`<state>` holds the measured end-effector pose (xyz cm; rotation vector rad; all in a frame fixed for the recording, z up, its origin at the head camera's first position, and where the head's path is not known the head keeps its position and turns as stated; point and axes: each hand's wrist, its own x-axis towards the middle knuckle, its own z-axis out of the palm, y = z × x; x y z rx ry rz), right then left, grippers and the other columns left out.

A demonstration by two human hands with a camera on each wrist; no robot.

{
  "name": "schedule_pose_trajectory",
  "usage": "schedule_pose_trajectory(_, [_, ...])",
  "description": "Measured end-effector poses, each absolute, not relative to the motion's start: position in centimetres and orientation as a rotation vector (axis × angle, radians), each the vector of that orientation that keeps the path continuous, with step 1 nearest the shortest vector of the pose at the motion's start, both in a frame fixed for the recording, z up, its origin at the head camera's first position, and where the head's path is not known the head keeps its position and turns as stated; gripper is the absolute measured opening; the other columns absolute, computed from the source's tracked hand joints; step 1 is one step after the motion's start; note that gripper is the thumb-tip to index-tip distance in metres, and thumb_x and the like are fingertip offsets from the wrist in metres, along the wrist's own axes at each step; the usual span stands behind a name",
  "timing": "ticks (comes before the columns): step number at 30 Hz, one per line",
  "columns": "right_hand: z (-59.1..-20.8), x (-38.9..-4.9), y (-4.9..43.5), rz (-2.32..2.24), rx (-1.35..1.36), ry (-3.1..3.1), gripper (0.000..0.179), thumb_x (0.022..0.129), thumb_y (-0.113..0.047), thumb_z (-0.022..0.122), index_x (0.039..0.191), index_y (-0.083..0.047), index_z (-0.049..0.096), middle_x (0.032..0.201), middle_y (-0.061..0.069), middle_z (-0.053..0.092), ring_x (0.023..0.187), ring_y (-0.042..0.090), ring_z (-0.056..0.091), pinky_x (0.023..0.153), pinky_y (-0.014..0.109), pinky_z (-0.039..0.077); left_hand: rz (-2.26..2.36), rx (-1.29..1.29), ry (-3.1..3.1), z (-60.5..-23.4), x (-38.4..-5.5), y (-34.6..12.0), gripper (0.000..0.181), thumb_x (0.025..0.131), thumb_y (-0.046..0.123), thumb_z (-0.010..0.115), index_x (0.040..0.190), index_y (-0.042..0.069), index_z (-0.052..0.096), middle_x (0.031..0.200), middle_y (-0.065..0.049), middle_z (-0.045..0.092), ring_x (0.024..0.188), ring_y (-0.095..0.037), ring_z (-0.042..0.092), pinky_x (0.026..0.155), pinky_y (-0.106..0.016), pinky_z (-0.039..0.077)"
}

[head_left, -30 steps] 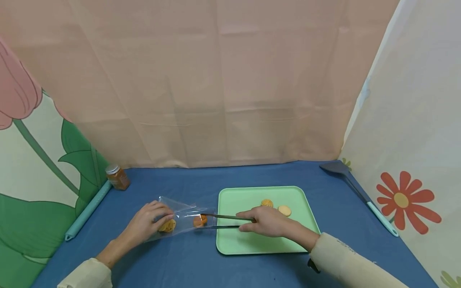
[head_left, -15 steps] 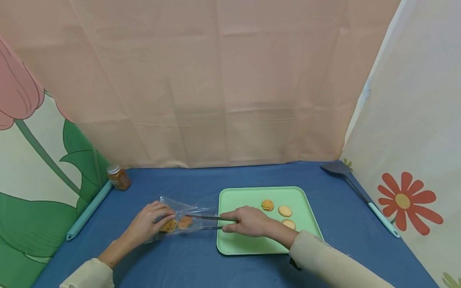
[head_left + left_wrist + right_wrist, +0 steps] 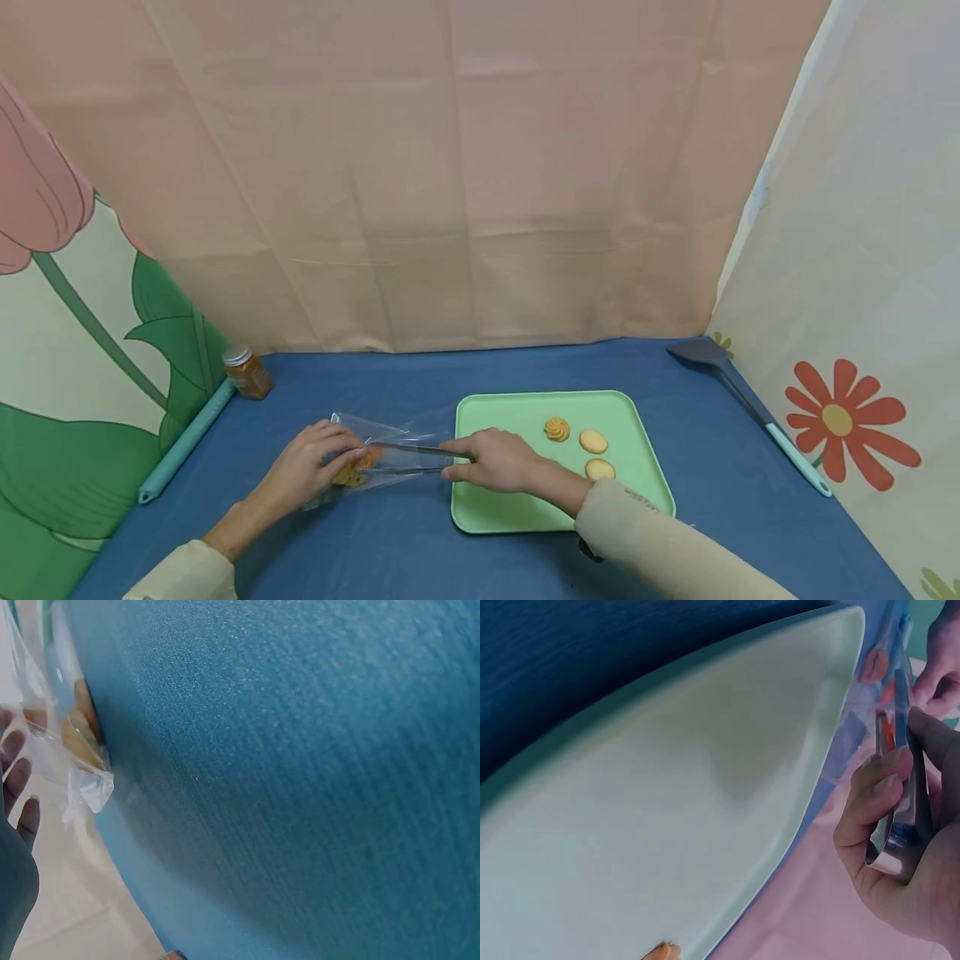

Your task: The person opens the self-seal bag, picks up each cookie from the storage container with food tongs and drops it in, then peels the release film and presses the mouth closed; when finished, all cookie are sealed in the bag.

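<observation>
My right grip (image 3: 491, 460), closed round the tongs (image 3: 429, 451), has pushed them deeper into the clear bag (image 3: 365, 427) my left grip (image 3: 313, 458) pinches; the orange cookie (image 3: 372, 457) now sits well inside, beside a second cookie (image 3: 347, 477).

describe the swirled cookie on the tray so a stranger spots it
Find the green tray on the blue cloth. In the head view, the swirled cookie is leftmost of the three visible there. Its ridged spiral sets it apart from the two smooth, paler cookies.
</observation>
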<state>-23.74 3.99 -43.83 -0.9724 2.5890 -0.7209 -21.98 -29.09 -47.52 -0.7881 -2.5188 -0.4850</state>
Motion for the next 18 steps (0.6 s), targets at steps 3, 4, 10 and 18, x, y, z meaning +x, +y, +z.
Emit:
schedule_pose_trajectory(3, [-43.9,-23.6,3.5,-0.7,-0.963,2.616,0.046,0.097,-0.046,0.063,0.139,-0.028,0.061,0.073,-0.004,0.071,0.052,0.002,0.048,0.045,0.024,0.034,-0.492,-0.801,-2.506,-47.6,-22.1,-29.2,0.013,0.086,0.017,0.079,0.093,0.028,0.077,0.093,0.021,0.068,0.085,0.0,0.055,0.073,-0.03,0.047])
schedule_pose_trajectory(4, [-43.9,-23.6,3.3,-0.685,-0.965,2.629,0.046,0.097,-0.047,0.063,0.139,-0.029,0.061,0.075,-0.005,0.071,0.054,0.002,0.049,0.045,0.024,0.034,-0.493,-0.802,-2.504,-47.6,-22.0,-29.2,0.013,0.086,0.017,0.079,0.093,0.028,0.077,0.092,0.02,0.068,0.085,0.0,0.055,0.073,-0.031,0.048])
schedule_pose_trajectory(10, [-44.3,-23.7,2.5,-0.608,-0.959,2.69,0.046,0.097,-0.05,0.062,0.14,-0.033,0.06,0.084,-0.012,0.073,0.066,0.0,0.056,0.046,0.025,0.037,-0.474,-0.797,-2.494,-47.7,-22.0,-29.2,0.012,0.085,0.019,0.08,0.094,0.028,0.077,0.095,0.019,0.068,0.087,-0.002,0.058,0.076,-0.034,0.051])
schedule_pose_trajectory(18, [-44.0,-23.7,1.9,-0.644,-0.93,2.71,0.047,0.097,-0.048,0.062,0.141,-0.031,0.059,0.062,-0.013,0.059,0.047,0.005,0.04,0.042,0.025,0.028,-0.463,-0.797,-2.5,-47.5,-22.0,-29.2,0.013,0.085,0.018,0.079,0.097,0.025,0.078,0.095,0.017,0.069,0.089,-0.004,0.059,0.076,-0.034,0.051])
